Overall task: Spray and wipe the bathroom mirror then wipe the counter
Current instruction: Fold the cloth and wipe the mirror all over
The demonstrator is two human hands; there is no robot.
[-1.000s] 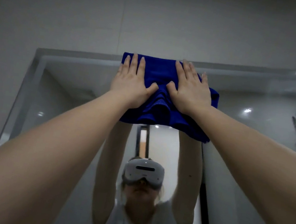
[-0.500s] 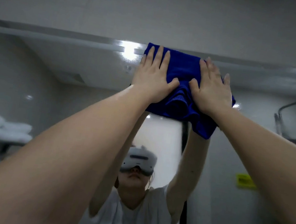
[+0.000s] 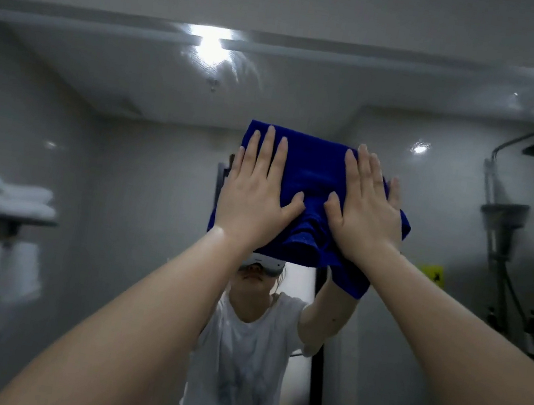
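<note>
I note left hand (image 3: 254, 197) and right hand (image 3: 365, 217) flat on the blue cloth (image 3: 312, 171), pressing it against the mirror (image 3: 132, 165). Fingers (image 3: 267, 154) straight, slightly spread, curled round nothing. Cloth lies beneath them, bunched between the thumbs.

The left arm (image 3: 121, 336) and right arm (image 3: 463, 363) are bare to the frame's edge; the left hand (image 3: 254, 197) and right hand (image 3: 366, 213) are uncovered; in reflection, a white short-sleeved T-shirt (image 3: 246, 355) carries a faint grey chest print; a white headset (image 3: 263, 263) covers the eyes.
</note>
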